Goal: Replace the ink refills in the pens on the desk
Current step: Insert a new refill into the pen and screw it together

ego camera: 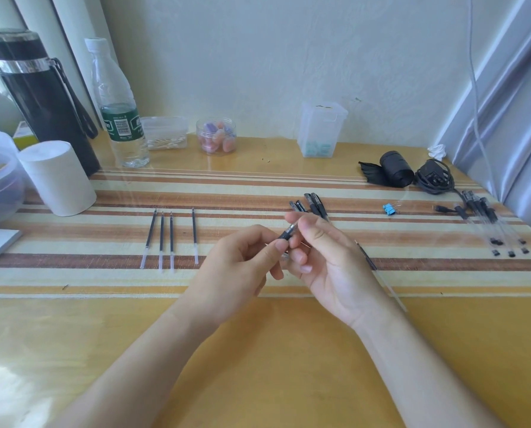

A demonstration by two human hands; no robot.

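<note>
Above the middle of the desk, my left hand (245, 267) and my right hand (329, 261) both pinch one pen (288, 233) with a black grip and a silver tip; its clear barrel is mostly hidden by my fingers. Several loose refills (170, 239) lie in a row to the left. One more refill (378, 273) lies on the desk behind my right wrist. Black pens (313, 203) lie in a small pile just beyond my fingers. Several more clear pens (489, 223) lie at the far right.
A paper roll (57, 177), a black flask (39, 91) and a water bottle (117, 103) stand at the back left. Small plastic containers (216, 135) line the wall. A black roll (394, 168), a coiled cable (435, 177) and a blue binder clip (389, 208) sit right.
</note>
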